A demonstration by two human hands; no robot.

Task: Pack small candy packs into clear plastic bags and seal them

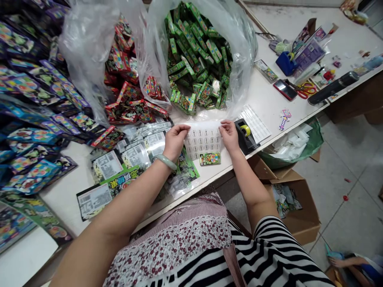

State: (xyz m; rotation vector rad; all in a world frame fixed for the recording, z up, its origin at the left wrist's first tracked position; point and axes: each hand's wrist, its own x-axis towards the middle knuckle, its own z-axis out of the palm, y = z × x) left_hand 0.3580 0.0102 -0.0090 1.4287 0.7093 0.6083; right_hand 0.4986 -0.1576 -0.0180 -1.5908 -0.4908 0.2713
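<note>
My left hand [176,139] pinches the upper left corner of a white sheet of round stickers [204,137]. At the sheet's upper right corner, my right hand [229,135] closes thumb and fingers on the edge. Rows of clear-looking round labels with dark print cover the sheet. Just below its lower edge lies a small green candy packet [210,158], flat on the white table [220,170]. Printed plastic bags [131,155] with green and black designs spread out under and beside my left forearm.
Behind stand plastic bags of green boxes [197,44] and red boxes [128,95]. Purple and blue packets [32,99] pile at left. Right of my hand sit a tape dispenser [245,131], phone [285,89] and scissors [305,90]. Below the edge is a cardboard box [302,215].
</note>
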